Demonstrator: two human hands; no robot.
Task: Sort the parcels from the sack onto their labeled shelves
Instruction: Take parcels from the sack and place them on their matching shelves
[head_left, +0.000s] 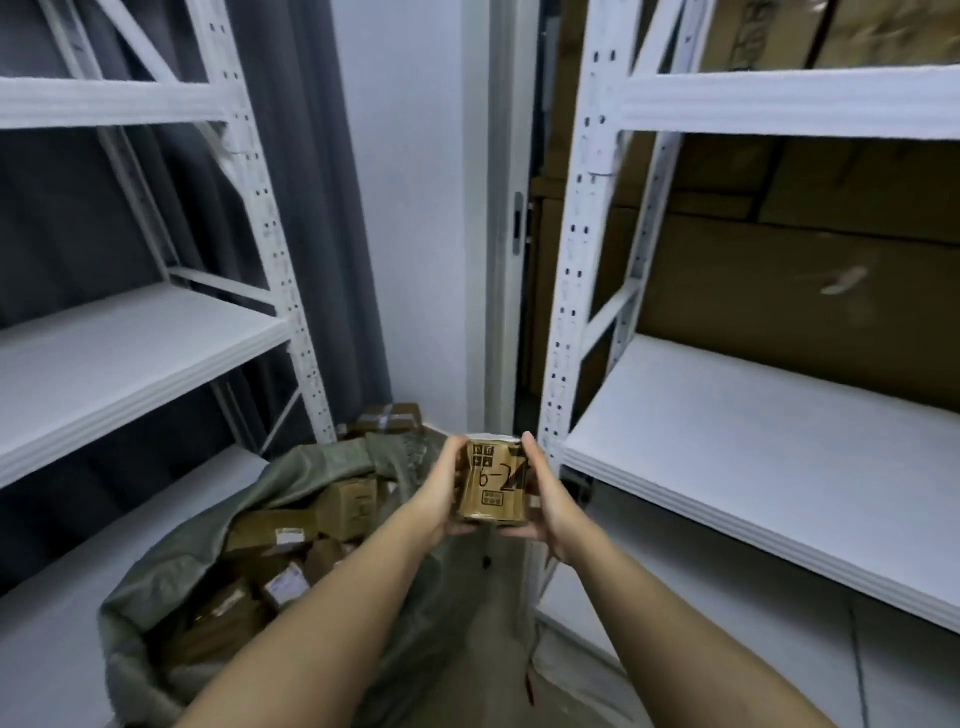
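Parcel (491, 480): a small brown cardboard box, held upright in mid-air between both hands, above the far edge of the sack (171, 561). Handwritten marking on the facing side begins "6-2"; the remainder is blurred. Left hand (441, 491): fingers curled round the left side of the parcel. Right hand (545, 493): fingers curled round the right side. The sack, grey-green and open, sits on the floor at lower left and contains further cardboard parcels (291, 535). White shelves stand to the left (130, 358) and to the right (753, 457).
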